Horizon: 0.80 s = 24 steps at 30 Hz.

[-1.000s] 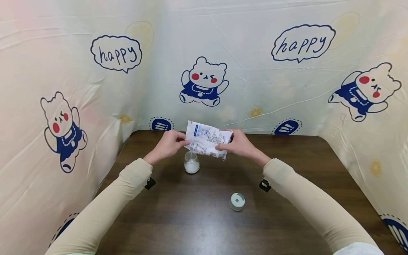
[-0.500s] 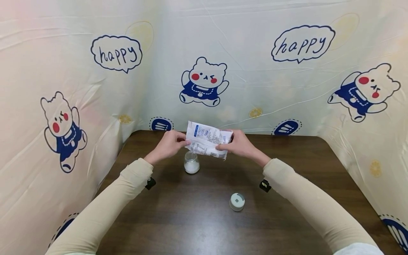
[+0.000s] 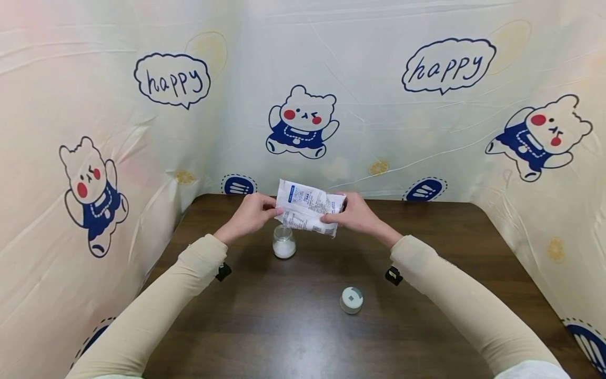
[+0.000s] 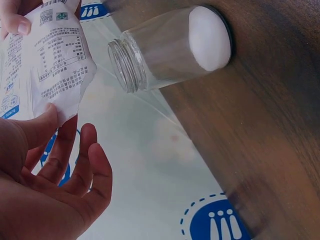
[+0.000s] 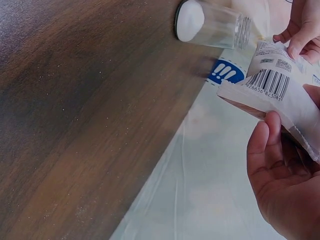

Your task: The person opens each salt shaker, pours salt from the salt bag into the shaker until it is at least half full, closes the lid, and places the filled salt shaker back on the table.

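A white printed packet is held up above the back of the table, slanting down toward its torn left corner in the left wrist view. My left hand pinches its left end between thumb and index finger, the other fingers loosely bent. At the opposite end, with the barcode, my right hand grips the packet, thumb on top. Just below and in front stands a lidless glass jar, its threaded mouth near the packet's left edge. White powder fills the bottom part of the jar.
A round white-topped lid lies on the brown wooden table, front right of the jar. Tiny pale specks dot the wood in the right wrist view. A printed cloth curtain encloses the table's back and sides.
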Tool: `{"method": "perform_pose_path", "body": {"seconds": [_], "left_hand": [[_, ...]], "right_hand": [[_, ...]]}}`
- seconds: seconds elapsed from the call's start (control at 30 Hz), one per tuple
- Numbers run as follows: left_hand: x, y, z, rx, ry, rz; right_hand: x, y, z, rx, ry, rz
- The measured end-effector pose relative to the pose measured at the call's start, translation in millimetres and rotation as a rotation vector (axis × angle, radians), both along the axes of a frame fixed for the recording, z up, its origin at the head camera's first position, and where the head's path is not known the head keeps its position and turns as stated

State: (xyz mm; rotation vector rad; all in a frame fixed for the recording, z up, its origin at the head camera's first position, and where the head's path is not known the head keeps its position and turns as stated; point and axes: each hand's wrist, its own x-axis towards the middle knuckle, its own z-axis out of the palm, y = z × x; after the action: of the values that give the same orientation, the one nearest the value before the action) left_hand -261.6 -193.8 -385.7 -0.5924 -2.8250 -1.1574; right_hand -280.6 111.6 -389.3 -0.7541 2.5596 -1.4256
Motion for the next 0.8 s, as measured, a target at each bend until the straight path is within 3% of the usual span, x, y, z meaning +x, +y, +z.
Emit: {"method": "perform_pose_path", "body": {"seconds": [0.8], "left_hand": [[2.1, -0.9, 1.2, -0.016, -0.002, 0.006]], "right_hand": [[-0.1, -1.0, -0.8, -0.005, -0.007, 0.002]]}}
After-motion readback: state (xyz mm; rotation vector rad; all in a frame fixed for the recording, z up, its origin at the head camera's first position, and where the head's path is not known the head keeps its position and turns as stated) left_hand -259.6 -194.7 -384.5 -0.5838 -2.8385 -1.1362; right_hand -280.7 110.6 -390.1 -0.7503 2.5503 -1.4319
